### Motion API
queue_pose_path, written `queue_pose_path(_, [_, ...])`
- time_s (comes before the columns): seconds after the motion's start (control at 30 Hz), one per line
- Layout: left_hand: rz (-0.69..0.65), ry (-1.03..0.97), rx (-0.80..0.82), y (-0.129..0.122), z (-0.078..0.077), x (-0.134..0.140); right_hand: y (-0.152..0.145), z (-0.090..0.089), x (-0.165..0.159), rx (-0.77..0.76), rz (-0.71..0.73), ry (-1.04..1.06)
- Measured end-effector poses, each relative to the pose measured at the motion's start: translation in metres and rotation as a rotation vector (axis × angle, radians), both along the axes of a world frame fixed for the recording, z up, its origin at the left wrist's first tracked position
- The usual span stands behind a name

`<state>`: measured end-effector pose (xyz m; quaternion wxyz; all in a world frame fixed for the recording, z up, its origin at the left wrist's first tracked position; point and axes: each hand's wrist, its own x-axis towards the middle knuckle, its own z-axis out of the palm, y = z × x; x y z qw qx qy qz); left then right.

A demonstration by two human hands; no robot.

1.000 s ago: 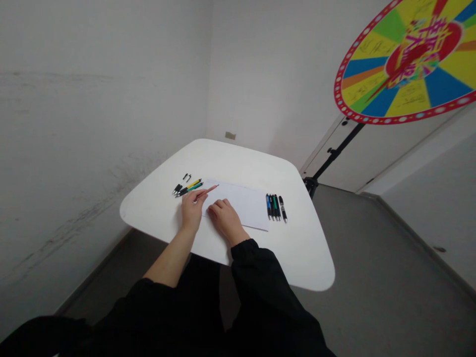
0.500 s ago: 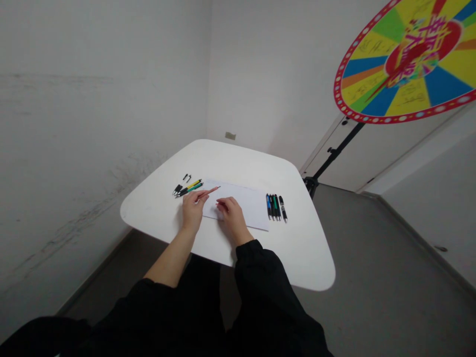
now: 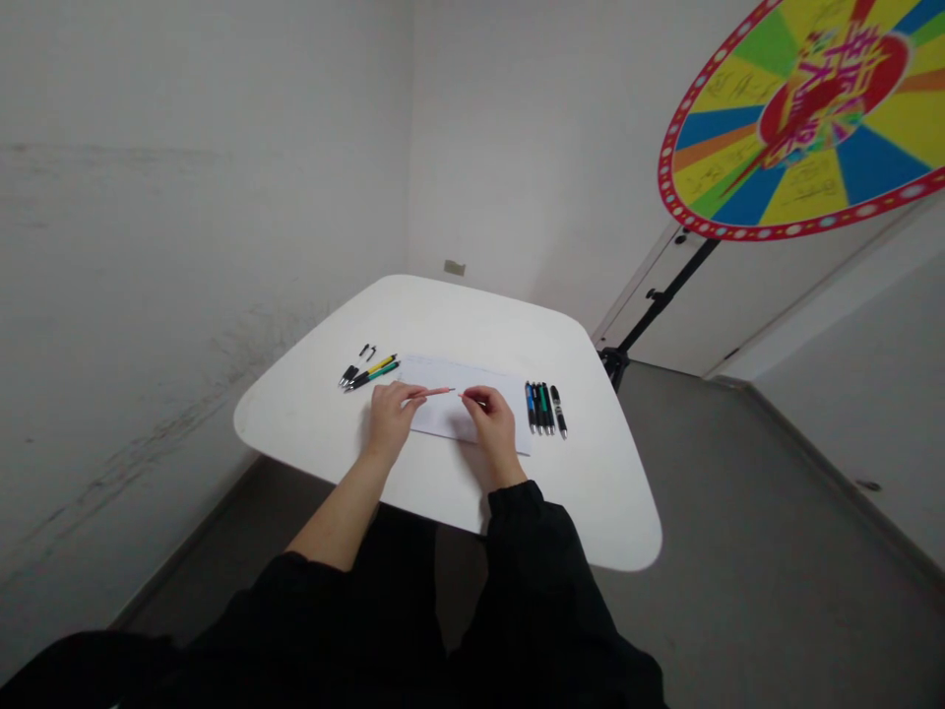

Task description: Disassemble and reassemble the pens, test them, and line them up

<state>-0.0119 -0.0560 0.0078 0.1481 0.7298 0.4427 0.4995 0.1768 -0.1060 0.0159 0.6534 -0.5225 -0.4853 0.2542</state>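
My left hand (image 3: 390,418) pinches a slim pink pen (image 3: 435,392) above a white sheet of paper (image 3: 435,421). The pen lies nearly level, and its dark tip points right toward my other hand. Just across a small gap, my right hand (image 3: 493,423) has thumb and fingers pinched together. A tiny pinkish bit shows at those fingertips, too small to name. Left of the paper lie several pens, among them a yellow pen (image 3: 382,365) and a green pen (image 3: 385,371), with small black pen parts (image 3: 371,352) behind them.
A row of dark pens (image 3: 539,409) lies at the paper's right edge, with a black-and-silver pen (image 3: 559,412) beside it. The white table (image 3: 472,313) has rounded corners. A colourful prize wheel (image 3: 804,128) on a black stand (image 3: 664,300) rises at the right.
My right hand has shifted right and turned, its fingertips now facing the pen's tip. The pink pen in my left hand has swung closer to level and moved slightly right.
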Motion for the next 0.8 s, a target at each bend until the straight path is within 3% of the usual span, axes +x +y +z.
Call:
queue_pose_path(0.33, [-0.100, 0.059, 0.007, -0.0022, -0.0001, 0.0011, -0.0033, -0.0010, 0.0095, 0.010, -0.001, -0.010])
queue_pose_path(0.8, [-0.078, 0.144, 0.005, -0.0050, 0.0028, 0.0005, -0.0037, -0.0004, 0.0079, 0.001, -0.013, -0.063])
